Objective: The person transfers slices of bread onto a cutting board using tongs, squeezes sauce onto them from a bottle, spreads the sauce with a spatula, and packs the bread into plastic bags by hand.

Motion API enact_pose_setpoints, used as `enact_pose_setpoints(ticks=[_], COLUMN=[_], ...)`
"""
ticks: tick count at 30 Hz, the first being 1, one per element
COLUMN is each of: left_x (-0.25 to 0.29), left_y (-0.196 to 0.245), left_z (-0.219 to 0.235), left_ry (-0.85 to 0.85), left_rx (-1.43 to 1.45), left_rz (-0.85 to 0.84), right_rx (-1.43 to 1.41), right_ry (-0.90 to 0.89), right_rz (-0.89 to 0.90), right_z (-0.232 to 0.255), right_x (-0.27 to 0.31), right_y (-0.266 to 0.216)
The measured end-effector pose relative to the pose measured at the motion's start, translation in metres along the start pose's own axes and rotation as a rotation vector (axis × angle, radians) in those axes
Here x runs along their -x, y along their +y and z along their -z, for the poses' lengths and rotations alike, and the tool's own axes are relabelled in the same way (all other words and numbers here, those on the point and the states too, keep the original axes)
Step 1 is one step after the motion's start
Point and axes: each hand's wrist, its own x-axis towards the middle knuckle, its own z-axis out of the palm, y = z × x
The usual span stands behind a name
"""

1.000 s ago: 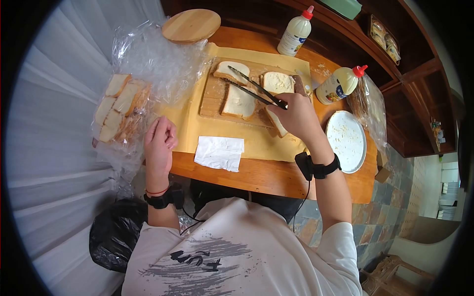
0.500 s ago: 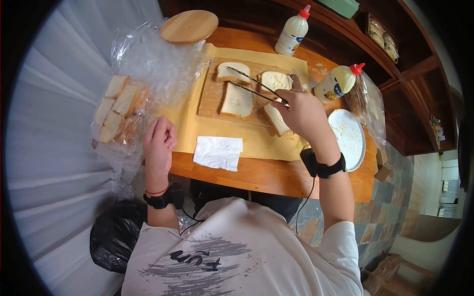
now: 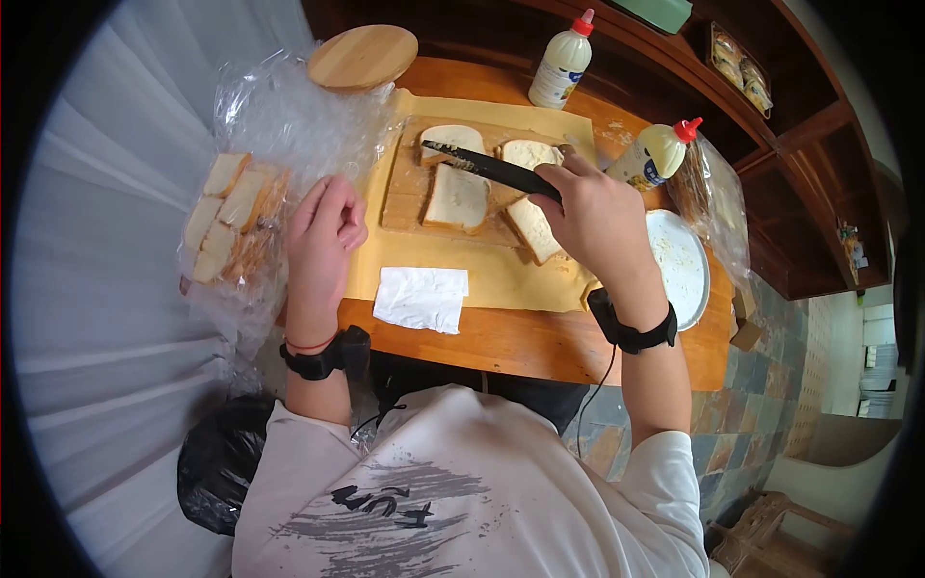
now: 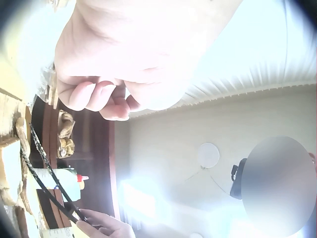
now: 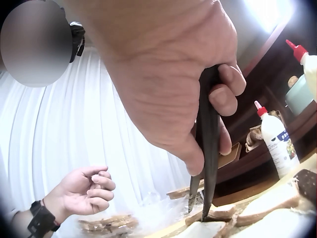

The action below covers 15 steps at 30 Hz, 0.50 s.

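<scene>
My right hand [image 3: 602,212] grips a pair of black tongs [image 3: 496,171], fingers and thumb wrapped round the handle. In the left wrist view the two tong arms [image 4: 49,178] stand apart, with pale smears near the tips. The tips reach over the back-left bread slice [image 3: 451,135] on a wooden cutting board [image 3: 400,207]. Around it on the board lie a front-left slice [image 3: 457,200], a back-right slice [image 3: 528,152] with pale spread on it, and a front-right slice [image 3: 532,229] partly behind my hand. My left hand [image 3: 326,226] hangs loosely curled left of the board, holding nothing.
Bread pieces [image 3: 226,222] sit in clear plastic at the left. A white paper napkin [image 3: 420,299] lies on the yellow paper [image 3: 501,275]. Two red-capped bottles [image 3: 561,72] stand behind, a white plate [image 3: 682,270] at right. A round wooden board [image 3: 361,56] lies at the back left.
The tongs have turned in my right hand, so their arms now overlap in the head view. My left hand has risen a little, toward the board. The bread slices keep their places.
</scene>
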Motion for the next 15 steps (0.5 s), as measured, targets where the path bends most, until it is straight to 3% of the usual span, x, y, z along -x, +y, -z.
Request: enact_pose_setpoints(ticks=[6,11,15], left_x=[-0.024,-0.051,-0.069], left_y=[0.019,0.051,0.060], left_z=[-0.025,-0.064,-0.094], left_ry=[-0.109,-0.260,-0.369], left_rx=[0.059,0.279,0.332], left_rz=[-0.073,-0.143,-0.176], right_rx=[0.082,0.082,-0.074], right_ry=[-0.011,-0.028,-0.072], right_rz=[-0.115,-0.181,-0.379], right_z=[-0.006,-0.002,0.006], right_x=[0.002,0.015,0.040], right_y=[0.013,0.032,0.053])
